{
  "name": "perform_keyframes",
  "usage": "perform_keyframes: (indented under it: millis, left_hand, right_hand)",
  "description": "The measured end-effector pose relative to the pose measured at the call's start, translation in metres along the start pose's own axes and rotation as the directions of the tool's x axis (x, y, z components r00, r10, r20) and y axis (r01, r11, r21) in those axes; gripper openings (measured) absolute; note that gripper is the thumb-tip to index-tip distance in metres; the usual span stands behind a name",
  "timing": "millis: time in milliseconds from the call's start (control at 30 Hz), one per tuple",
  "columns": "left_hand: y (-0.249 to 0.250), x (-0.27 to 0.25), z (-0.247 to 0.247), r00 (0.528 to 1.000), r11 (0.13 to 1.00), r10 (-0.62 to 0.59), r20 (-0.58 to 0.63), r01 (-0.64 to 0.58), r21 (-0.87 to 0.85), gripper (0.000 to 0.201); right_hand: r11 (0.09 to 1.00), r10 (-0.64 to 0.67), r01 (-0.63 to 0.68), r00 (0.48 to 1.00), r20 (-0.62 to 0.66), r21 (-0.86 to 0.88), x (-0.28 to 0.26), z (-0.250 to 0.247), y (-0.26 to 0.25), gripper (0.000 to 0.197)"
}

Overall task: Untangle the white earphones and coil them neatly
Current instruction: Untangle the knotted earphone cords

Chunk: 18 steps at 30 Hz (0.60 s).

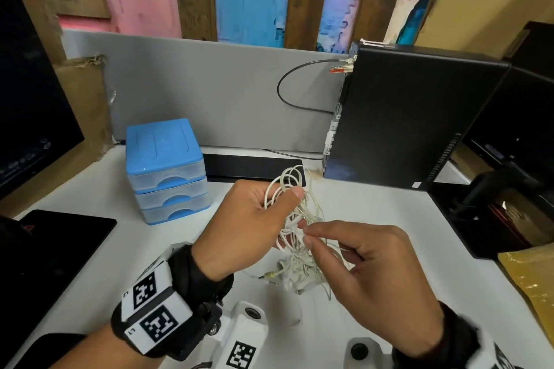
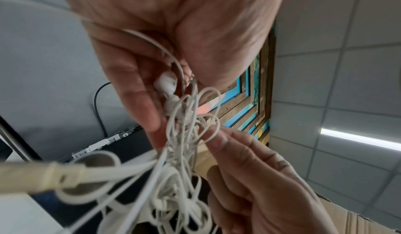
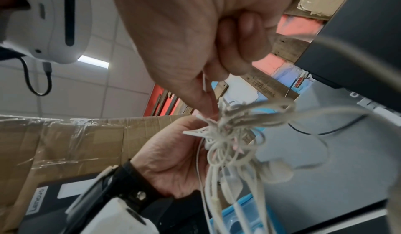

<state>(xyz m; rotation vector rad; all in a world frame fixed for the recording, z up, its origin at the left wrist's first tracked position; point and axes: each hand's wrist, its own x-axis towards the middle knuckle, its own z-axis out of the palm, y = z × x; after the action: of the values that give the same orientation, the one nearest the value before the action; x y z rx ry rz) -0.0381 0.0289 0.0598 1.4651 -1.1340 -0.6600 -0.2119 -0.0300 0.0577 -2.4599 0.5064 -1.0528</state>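
The white earphones hang as a tangled bundle above the white desk, held between both hands. My left hand grips the upper loops, thumb pressed over the cable; an earbud lies against its fingers. My right hand pinches a strand of the tangle between thumb and forefinger just right of the left hand. The jack plug dangles below, close over the desk. In the left wrist view the cable loops cross between both hands' fingers.
A blue three-drawer box stands behind my left hand. A black computer tower rises at the back right, a dark keyboard lies behind the hands, a black tablet at the left, a monitor far left.
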Motion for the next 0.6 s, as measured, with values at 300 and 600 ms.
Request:
perform_keyframes:
  millis: [300, 600]
  left_hand:
    - [0.0, 0.002, -0.003, 1.0, 0.999, -0.014, -0.027, 0.015, 0.03, 0.045]
    - [0.004, 0.001, -0.002, 0.995, 0.988, -0.094, 0.011, 0.095, -0.123, 0.041]
  right_hand:
    - [0.932, 0.22, -0.248, 0.967, 0.131, 0.263, 0.0, 0.001, 0.021, 0.011]
    - [0.836, 0.292, -0.339, 0.941, 0.173, 0.432, 0.002, 0.002, 0.026, 0.009]
